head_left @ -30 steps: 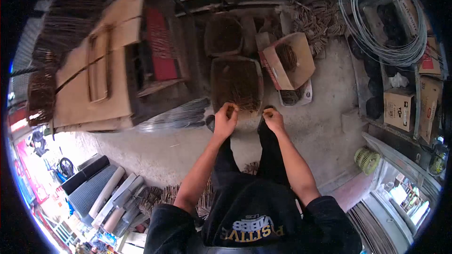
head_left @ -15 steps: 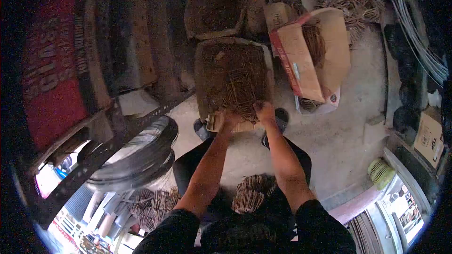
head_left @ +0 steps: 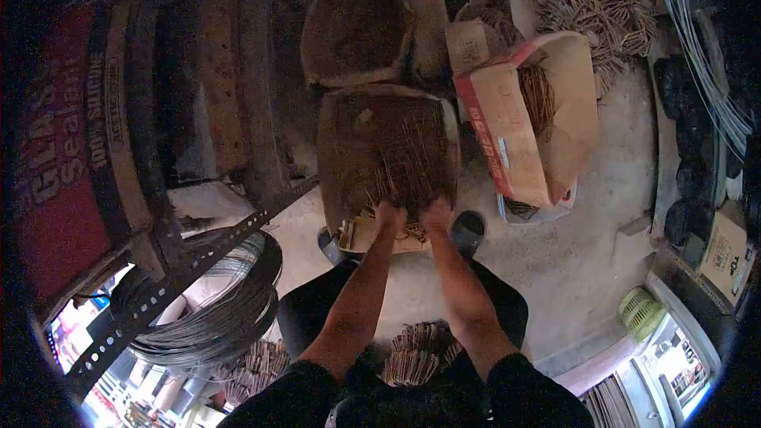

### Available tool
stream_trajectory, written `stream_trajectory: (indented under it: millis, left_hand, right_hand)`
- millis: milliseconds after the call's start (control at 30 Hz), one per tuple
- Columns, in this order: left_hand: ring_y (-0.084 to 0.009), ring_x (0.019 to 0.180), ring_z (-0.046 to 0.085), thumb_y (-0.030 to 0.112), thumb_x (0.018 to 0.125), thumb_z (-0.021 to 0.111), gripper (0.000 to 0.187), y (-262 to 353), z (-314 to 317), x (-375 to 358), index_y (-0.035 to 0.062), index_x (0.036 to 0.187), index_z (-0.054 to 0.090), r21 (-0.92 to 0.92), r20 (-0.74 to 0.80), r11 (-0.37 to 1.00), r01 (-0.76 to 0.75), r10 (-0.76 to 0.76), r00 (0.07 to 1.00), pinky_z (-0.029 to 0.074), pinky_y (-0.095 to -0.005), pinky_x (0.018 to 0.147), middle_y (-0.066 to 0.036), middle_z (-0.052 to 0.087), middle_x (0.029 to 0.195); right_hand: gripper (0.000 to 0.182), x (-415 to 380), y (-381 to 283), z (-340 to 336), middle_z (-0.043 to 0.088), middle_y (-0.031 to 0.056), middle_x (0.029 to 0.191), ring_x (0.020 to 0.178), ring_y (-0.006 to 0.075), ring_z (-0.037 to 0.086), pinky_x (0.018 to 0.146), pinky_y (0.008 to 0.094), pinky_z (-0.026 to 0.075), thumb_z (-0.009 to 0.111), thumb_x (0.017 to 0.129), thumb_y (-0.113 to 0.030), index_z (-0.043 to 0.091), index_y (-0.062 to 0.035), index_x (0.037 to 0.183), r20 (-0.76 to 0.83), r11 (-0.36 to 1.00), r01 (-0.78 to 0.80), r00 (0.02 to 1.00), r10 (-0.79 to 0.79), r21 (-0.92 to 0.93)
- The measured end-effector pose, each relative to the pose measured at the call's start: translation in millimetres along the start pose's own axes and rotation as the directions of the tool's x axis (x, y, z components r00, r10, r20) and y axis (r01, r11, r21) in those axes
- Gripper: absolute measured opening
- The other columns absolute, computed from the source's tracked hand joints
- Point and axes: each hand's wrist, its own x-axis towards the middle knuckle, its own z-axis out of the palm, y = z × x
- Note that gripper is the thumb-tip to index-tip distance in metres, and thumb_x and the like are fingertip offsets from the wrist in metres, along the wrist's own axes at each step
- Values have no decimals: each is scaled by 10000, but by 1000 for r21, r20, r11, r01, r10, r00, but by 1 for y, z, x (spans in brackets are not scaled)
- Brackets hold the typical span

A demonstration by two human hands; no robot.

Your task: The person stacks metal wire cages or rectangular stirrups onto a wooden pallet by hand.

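A worn open box [head_left: 326, 150] stands on the floor between my feet, with rusty wire pieces [head_left: 414, 150] heaped inside it. At the box's near end, my left hand [head_left: 388, 218] is closed around some of these wires. My right hand [head_left: 435, 214] is close beside it, also curled onto the wires. Dim light and blur hide the fingertips of both hands. A flattened piece of cardboard [head_left: 358, 234] shows at the near rim, beside my left hand. Bundled rusty wire pieces [head_left: 418, 353] lie close to my body.
A tilted cardboard carton [head_left: 507, 127] with rusty wires inside stands to the right. Another worn container [head_left: 357, 32] is behind the box. Wire coils [head_left: 214, 309] and a perforated metal rail [head_left: 198, 257] are on the left. More wire bundles [head_left: 602, 16] lie at the back right.
My right hand has moved left, closer to my left hand, at the near end of the box. The camera view has shifted, so the surroundings appear lower.
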Motion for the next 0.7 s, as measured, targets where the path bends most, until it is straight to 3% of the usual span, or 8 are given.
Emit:
stream_trajectory:
  millis: [67,100,167,367,467,500,567,700]
  left_hand:
    - [-254,941,615,391,1018,575,336,-57,132,87,74,1061,677,774,-599,286,565,621,506,523,-422,843,-94,639,915]
    - [-254,941,615,391,1018,575,336,-23,53,47,74,1061,677,776,-598,286,563,620,508,523,-422,843,-94,639,915]
    - [-259,817,597,351,1004,586,310,32,15,35,68,923,684,681,-227,-512,523,532,816,529,-423,783,-93,602,837]
    - [-273,737,583,363,960,643,338,49,0,19,34,882,658,353,-609,-388,851,595,524,528,-432,706,-103,602,838]
    - [-263,623,538,325,937,702,286,17,-5,30,63,884,599,-117,-269,-828,548,558,785,472,-408,561,-88,553,746]
    - [-263,623,538,325,937,702,286,11,-1,15,63,884,599,-107,-273,-829,548,555,786,472,-408,561,-88,553,746]
    - [-230,709,562,281,954,705,212,-11,33,39,90,962,614,464,-720,360,809,685,108,476,-381,630,-76,581,823]
    - [-199,740,548,226,971,676,156,-67,172,35,80,996,628,632,-726,320,706,565,393,478,-370,690,-59,583,825]
  right_hand:
    - [445,4,8,17,708,192,1074,943,348,682,793,434,551,650,972,-333,653,-41,1307,-37,1000,-24,999,25,1]
    - [450,6,10,21,708,189,1073,925,341,685,774,431,552,640,985,-344,647,-42,1320,-54,999,-39,998,39,0]
    - [456,12,17,35,709,186,1073,907,335,688,755,428,554,630,998,-354,642,-43,1332,-71,999,-54,996,54,-2]
    - [370,13,46,94,699,123,966,803,283,677,745,392,554,628,988,-364,680,-66,1200,-220,547,217,974,-62,808]
    - [347,-17,20,36,696,102,931,769,265,674,742,380,553,627,985,-368,693,-73,1156,-294,259,297,954,-52,919]
    - [316,-39,-13,-36,711,112,931,795,295,692,752,398,560,667,950,-333,710,-60,1103,-90,796,54,996,0,602]
    - [287,-58,-49,-131,726,121,932,822,324,711,763,416,567,706,915,-299,727,-47,1051,41,986,-169,985,169,-2]
    - [258,-106,-50,-182,766,175,890,821,356,735,761,409,573,780,850,-215,794,-23,1023,-39,961,-26,998,39,274]
